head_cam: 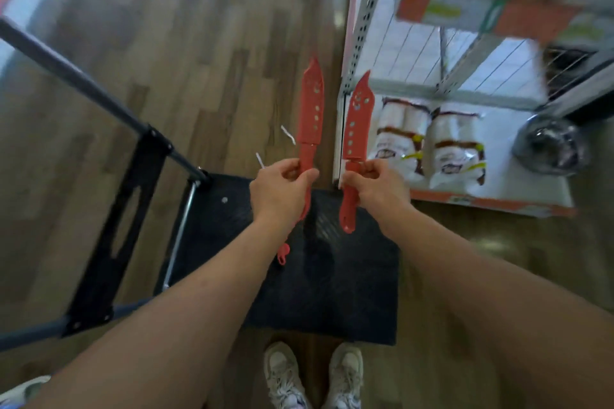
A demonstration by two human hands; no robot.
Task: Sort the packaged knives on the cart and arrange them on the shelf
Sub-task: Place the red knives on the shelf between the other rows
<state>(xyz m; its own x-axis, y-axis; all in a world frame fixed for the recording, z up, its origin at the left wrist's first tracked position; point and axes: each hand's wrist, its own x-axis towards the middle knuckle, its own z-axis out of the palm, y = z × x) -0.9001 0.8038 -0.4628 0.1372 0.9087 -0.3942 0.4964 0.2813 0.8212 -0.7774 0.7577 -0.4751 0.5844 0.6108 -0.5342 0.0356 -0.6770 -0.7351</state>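
I hold two red sheathed knives upright, side by side, above the black cart deck (358, 292). My left hand (279, 191) grips the left knife (310, 109) at its handle, just below the perforated sheath. My right hand (375, 188) grips the right knife (358, 123) the same way, its handle end sticking out below the hand. Both blade tips point away from me. The shelf (368, 20) stands to the right of the knives.
The cart's grey handle bar (83, 83) and black bracket run along the left. White packaged goods (432, 143) and a shiny round object (551, 146) lie on the low shelf at right. Boxes sit on the upper shelf. My shoes (312, 375) are at the cart's near edge.
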